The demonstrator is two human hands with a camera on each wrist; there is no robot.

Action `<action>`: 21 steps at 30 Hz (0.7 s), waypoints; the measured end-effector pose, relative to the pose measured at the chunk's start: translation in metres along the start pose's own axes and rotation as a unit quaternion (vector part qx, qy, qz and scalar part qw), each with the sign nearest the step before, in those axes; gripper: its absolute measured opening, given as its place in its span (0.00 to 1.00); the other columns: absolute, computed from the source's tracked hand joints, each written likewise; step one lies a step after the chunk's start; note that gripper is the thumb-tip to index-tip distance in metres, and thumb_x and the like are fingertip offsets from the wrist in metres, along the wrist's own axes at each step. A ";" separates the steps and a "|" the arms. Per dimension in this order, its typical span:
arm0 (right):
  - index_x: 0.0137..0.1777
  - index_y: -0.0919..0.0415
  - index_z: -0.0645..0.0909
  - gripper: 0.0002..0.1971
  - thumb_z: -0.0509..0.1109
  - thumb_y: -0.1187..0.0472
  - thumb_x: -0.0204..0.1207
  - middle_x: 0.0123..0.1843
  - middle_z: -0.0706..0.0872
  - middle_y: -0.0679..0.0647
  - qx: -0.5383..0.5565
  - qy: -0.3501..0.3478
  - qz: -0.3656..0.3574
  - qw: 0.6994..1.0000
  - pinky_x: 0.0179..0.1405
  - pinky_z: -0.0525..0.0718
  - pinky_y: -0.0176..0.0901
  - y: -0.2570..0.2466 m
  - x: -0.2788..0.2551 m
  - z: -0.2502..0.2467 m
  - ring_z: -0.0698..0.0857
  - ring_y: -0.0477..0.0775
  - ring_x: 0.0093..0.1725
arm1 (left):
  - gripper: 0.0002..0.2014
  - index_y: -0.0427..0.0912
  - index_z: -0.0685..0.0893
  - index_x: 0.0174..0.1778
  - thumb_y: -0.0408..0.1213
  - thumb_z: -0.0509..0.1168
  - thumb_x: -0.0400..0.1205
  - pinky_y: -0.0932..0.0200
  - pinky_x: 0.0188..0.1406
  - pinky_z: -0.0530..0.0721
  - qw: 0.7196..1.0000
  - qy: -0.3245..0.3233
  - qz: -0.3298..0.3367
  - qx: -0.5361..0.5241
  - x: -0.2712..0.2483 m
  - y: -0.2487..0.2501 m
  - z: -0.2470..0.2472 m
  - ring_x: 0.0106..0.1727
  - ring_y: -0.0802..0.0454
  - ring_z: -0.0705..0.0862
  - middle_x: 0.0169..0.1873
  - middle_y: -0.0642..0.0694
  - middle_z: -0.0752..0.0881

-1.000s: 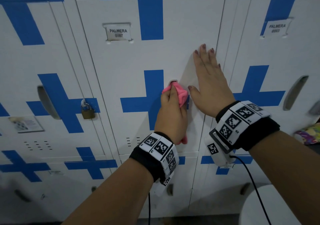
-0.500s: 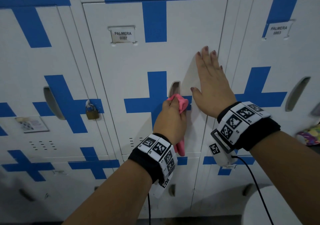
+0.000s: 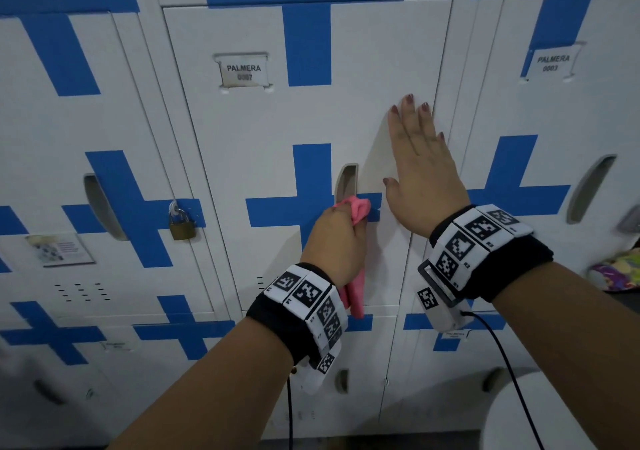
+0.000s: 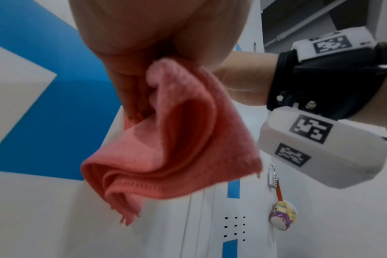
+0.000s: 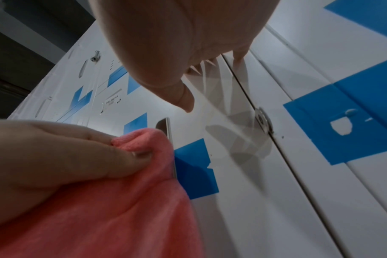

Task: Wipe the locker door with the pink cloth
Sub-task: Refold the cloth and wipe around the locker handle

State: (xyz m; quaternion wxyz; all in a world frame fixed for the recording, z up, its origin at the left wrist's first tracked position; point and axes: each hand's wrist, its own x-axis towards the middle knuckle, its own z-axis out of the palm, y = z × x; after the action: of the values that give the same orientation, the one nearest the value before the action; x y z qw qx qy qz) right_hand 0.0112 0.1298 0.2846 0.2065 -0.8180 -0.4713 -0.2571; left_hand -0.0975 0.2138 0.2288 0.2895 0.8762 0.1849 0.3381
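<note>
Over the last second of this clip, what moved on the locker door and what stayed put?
The left hand, gripping the bunched pink cloth, slid down the white-and-blue metal locker door, from covering the recessed handle slot to just below it, so the slot now shows. The right hand stayed flat on the door's right edge; the cloth was never released.

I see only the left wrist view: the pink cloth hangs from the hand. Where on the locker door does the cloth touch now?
Observer: The left hand presses the pink cloth on the blue cross, at the lower end of the handle recess.
Operator: And the other hand?
Observer: The right hand lies flat on the locker door, to the right of the recess.
Operator: Which number is this door?
Observer: Its label reads PALMERA 0007.
</note>
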 end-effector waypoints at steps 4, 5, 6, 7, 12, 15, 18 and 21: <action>0.83 0.58 0.36 0.44 0.63 0.65 0.76 0.84 0.32 0.52 0.001 0.000 -0.003 1.000 0.81 0.42 0.53 0.001 0.000 -0.001 0.34 0.54 0.82 | 0.08 0.45 0.77 0.55 0.35 0.54 0.86 0.70 0.36 0.75 0.993 0.039 -0.025 -0.104 -0.014 0.008 0.004 0.38 0.63 0.80 0.41 0.52 0.79; 0.83 0.58 0.36 0.44 0.63 0.65 0.77 0.84 0.32 0.52 0.003 -0.001 -0.004 1.000 0.81 0.42 0.53 0.001 0.000 -0.001 0.34 0.54 0.82 | 0.10 0.45 0.76 0.60 0.35 0.53 0.86 0.76 0.33 0.75 0.991 0.055 -0.013 -0.124 -0.017 0.012 0.004 0.38 0.68 0.80 0.44 0.52 0.79; 0.83 0.58 0.36 0.44 0.63 0.65 0.77 0.84 0.32 0.52 0.004 -0.001 -0.005 1.000 0.81 0.41 0.53 0.001 0.000 -0.001 0.34 0.54 0.82 | 0.12 0.46 0.75 0.64 0.36 0.52 0.87 0.79 0.31 0.76 0.988 0.072 0.009 -0.138 -0.019 0.018 0.004 0.37 0.73 0.80 0.46 0.53 0.79; 0.83 0.58 0.36 0.43 0.63 0.63 0.77 0.84 0.32 0.53 0.006 -0.002 -0.006 1.000 0.82 0.41 0.53 0.001 0.000 -0.001 0.34 0.54 0.82 | 0.15 0.46 0.72 0.70 0.36 0.52 0.87 0.83 0.34 0.75 0.986 0.085 0.033 -0.141 -0.018 0.021 0.006 0.39 0.77 0.79 0.49 0.54 0.79; 0.83 0.59 0.37 0.40 0.60 0.54 0.80 0.84 0.33 0.54 -0.001 0.004 -0.019 1.000 0.80 0.39 0.51 0.002 0.000 -0.001 0.34 0.54 0.82 | 0.31 0.41 0.48 0.83 0.33 0.54 0.86 0.84 0.64 0.64 0.991 0.045 0.054 -0.116 -0.011 0.015 0.024 0.72 0.70 0.64 0.81 0.48 0.57; 0.83 0.58 0.35 0.42 0.62 0.61 0.79 0.84 0.31 0.54 -0.023 0.011 -0.025 0.999 0.80 0.38 0.50 0.005 0.000 0.003 0.33 0.55 0.82 | 0.34 0.42 0.44 0.83 0.29 0.56 0.84 0.86 0.51 0.70 0.992 0.026 0.042 -0.115 -0.015 0.000 0.027 0.58 0.74 0.67 0.82 0.47 0.51; 0.82 0.59 0.35 0.42 0.62 0.61 0.79 0.83 0.31 0.55 -0.039 0.017 -0.025 0.999 0.79 0.37 0.51 0.004 0.000 0.008 0.32 0.57 0.82 | 0.32 0.41 0.47 0.83 0.30 0.54 0.84 0.77 0.60 0.70 0.996 0.021 0.021 -0.078 -0.021 -0.010 0.029 0.66 0.68 0.69 0.82 0.46 0.54; 0.83 0.60 0.35 0.41 0.61 0.60 0.80 0.84 0.32 0.56 -0.043 0.021 -0.018 0.999 0.80 0.39 0.53 0.003 0.000 0.010 0.33 0.58 0.82 | 0.31 0.42 0.50 0.83 0.32 0.54 0.84 0.67 0.71 0.63 1.000 0.004 -0.001 -0.025 -0.028 -0.016 0.031 0.78 0.55 0.63 0.82 0.47 0.56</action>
State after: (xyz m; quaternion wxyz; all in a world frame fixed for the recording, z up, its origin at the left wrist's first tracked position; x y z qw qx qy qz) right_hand 0.0161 0.1346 0.2764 0.1765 -0.8117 -0.4701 -0.2982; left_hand -0.0978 0.1997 0.1862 0.3115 0.8670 0.1786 0.3456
